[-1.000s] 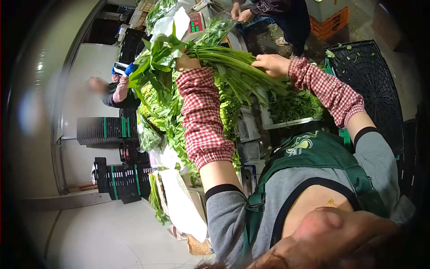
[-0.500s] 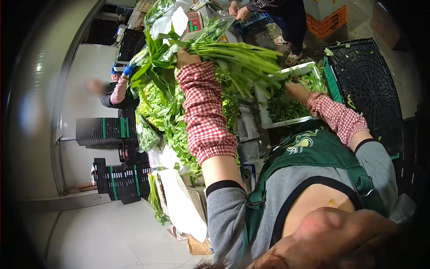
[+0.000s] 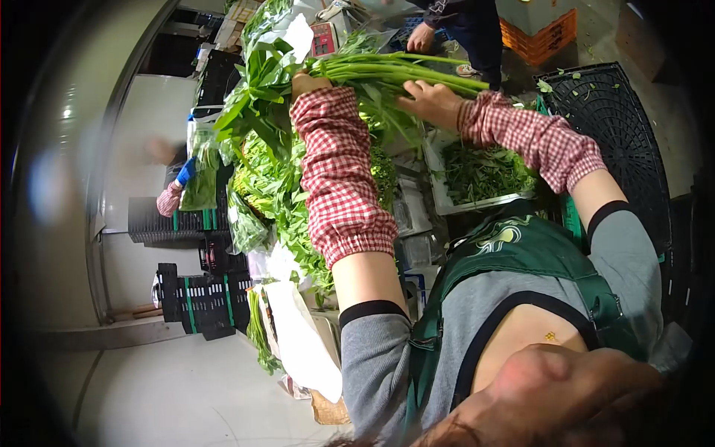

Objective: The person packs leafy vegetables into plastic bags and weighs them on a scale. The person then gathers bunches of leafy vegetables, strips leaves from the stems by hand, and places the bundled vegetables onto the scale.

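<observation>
Head view: at upper centre of the frame, the left hand (image 3: 309,82) is clenched around the bunch of greens (image 3: 372,71), stems pointing right. The right hand (image 3: 436,103), earlier at the white crate (image 3: 488,203), is now raised beside the stems; I cannot tell whether it grips. Far left, a co-worker's blue glove (image 3: 186,172) now holds bagged greens (image 3: 201,149).

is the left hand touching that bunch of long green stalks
Touching: the head view shows the left hand closed around the bunch of long green stalks, with leaves on one side and stems on the other.
</observation>
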A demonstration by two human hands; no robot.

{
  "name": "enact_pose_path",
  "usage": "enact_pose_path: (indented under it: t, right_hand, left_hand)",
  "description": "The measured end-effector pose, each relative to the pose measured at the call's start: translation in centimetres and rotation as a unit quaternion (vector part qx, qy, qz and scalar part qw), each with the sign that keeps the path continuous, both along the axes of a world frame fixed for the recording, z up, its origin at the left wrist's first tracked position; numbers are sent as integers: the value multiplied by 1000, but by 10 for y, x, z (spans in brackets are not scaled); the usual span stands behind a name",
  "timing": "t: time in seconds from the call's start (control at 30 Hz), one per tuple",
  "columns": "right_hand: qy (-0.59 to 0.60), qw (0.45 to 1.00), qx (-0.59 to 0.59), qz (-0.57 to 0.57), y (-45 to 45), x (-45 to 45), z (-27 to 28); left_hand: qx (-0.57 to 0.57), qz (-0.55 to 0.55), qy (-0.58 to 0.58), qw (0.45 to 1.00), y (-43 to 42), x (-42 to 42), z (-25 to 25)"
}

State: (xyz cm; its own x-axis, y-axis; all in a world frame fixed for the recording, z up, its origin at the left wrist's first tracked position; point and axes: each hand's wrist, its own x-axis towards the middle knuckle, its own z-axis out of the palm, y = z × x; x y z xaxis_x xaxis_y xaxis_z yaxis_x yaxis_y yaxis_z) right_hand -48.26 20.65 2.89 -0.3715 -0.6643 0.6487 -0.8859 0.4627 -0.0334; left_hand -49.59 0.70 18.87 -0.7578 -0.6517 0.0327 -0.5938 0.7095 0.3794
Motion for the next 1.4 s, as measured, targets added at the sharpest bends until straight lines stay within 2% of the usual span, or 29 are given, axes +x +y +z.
enact_pose_path:
  t: [0.07, 0.2, 0.3, 0.33, 0.37, 0.4, 0.47, 0.53, 0.6, 0.67, 0.7, 0.8, 0.87, 0.9, 0.97, 1.0, 1.03, 1.1, 1.13, 1.23, 1.27, 1.33, 1.37, 1.4]
  right_hand:
    - [8, 1000, -8, -15, -8, -18, -6]
    - [44, 994, -77, 63, 16, -29, -27]
    - [-41, 997, 24, 54, 42, -27, -47]
    - [-117, 989, 70, 48, 54, -26, -65]
    - [-190, 974, 115, 41, 68, -27, -93]
    - [-276, 960, 28, 35, 86, -32, -167]
    - [-346, 924, 161, 1, 102, -35, -196]
    - [-325, 867, 378, -27, 111, -8, -130]
    - [-349, 884, 306, -58, 95, 18, -64]
    - [-343, 925, 161, -1, 82, 39, 1]
    - [-343, 925, 161, 0, 66, 38, 9]
    - [-299, 953, -19, 55, 13, 29, 14]
    - [-390, 919, 31, 42, -22, 32, 28]
    - [-389, 920, 30, 44, -33, 34, 17]
    - [-537, 814, -140, 172, -58, 35, -16]
    - [-535, 815, -140, 173, -63, 36, -30]
    - [-659, 693, -186, 226, -65, 38, -47]
    - [-833, 380, -255, 311, -65, 41, -62]
    - [-832, 380, -254, 314, -67, 38, -61]
    - [-794, 359, -462, 164, -66, 26, -31]
    - [-796, 358, -460, 165, -72, 21, -30]
    - [-756, 319, -553, 141, -85, 4, -32]
    - [-757, 319, -552, 142, -90, -5, -39]
    - [-722, 282, -587, 235, -96, -15, -50]
  left_hand:
    - [-7, -3, -8, 1000, 2, -3, 3]
    - [4, -6, -6, 1000, 1, -2, 12]
    - [5, -11, 37, 999, -20, -14, 3]
    - [7, -14, 44, 999, -22, -15, 3]
    - [10, -16, 51, 999, -22, -16, 3]
    - [14, -18, 56, 998, -22, -16, 2]
    - [25, -20, 70, 997, -23, -15, 3]
    - [38, -22, 77, 996, -23, -18, 1]
    - [51, -25, 90, 994, -23, -21, 1]
    - [65, -27, 104, 992, -23, -23, 0]
    - [77, -26, 112, 990, -24, -25, -2]
    - [123, -29, 152, 980, -27, -32, -8]
    - [171, -26, 186, 967, -38, -43, -17]
    - [192, -25, 200, 961, -50, -52, -25]
    - [195, 3, 146, 970, -107, -93, -54]
    - [196, 13, 129, 972, -134, -111, -68]
    - [259, -29, 149, 954, -165, -127, -83]
    - [346, -90, 178, 917, -191, -139, -93]
    - [374, -109, 186, 902, -191, -137, -91]
    - [215, -39, 256, 942, -126, -92, -63]
    - [181, -23, 268, 946, -121, -86, -61]
    - [221, 0, 274, 936, -134, -90, -63]
    - [231, 6, 276, 933, -131, -87, -60]
    - [241, 12, 278, 930, -127, -84, -56]
